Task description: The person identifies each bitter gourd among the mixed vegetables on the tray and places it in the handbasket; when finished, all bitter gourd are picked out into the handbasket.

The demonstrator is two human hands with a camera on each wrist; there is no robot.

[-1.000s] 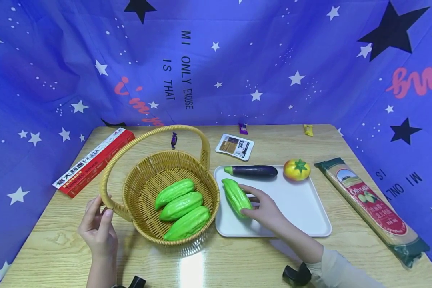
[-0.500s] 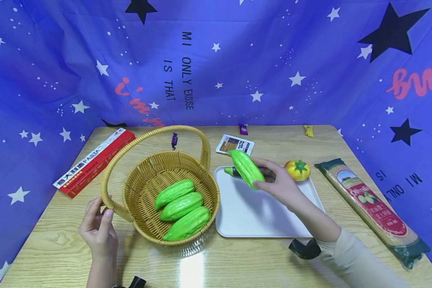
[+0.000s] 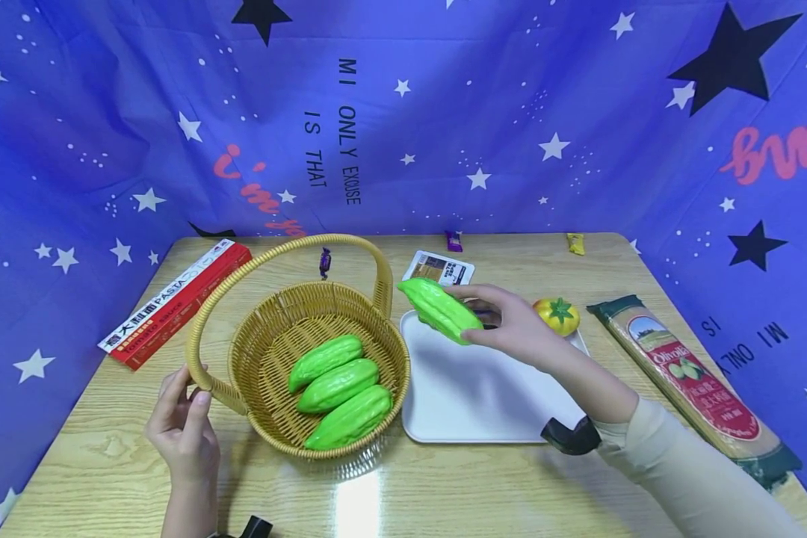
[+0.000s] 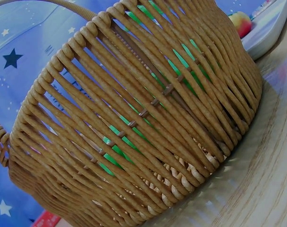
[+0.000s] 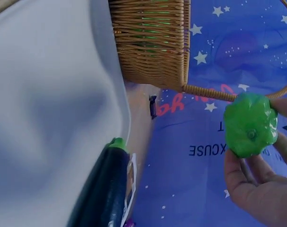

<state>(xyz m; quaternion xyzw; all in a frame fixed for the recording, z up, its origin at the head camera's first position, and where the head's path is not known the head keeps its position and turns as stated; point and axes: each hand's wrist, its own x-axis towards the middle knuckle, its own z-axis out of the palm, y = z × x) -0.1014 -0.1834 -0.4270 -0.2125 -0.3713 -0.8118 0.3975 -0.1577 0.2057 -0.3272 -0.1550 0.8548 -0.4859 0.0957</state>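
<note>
My right hand (image 3: 521, 332) grips a bright green, ridged bitter melon (image 3: 440, 308) by its near end, raised above the white tray (image 3: 484, 407). In the right wrist view the melon is seen end-on between thumb and fingers. My left hand (image 3: 187, 430) holds the lower left end of the handle (image 3: 199, 329) of a round wicker basket (image 3: 238, 373). Inside the basket lie three more bitter melons (image 3: 339, 385) side by side. A dark eggplant (image 5: 103, 187) lies on the tray, mostly hidden behind my right hand in the head view. The left hand is out of the left wrist view.
A red and yellow tomato (image 3: 557, 315) sits at the tray's back right. Further right lies a spaghetti bag (image 3: 696, 381). At the left is a red pasta box (image 3: 175, 302). A flat packet (image 3: 438, 267) and candies (image 3: 325, 263) lie at the back.
My right hand has lifted the bitter melon off the tray, first up and to the right, then slightly left, its tip turning toward the basket. My left hand stays on the handle.
</note>
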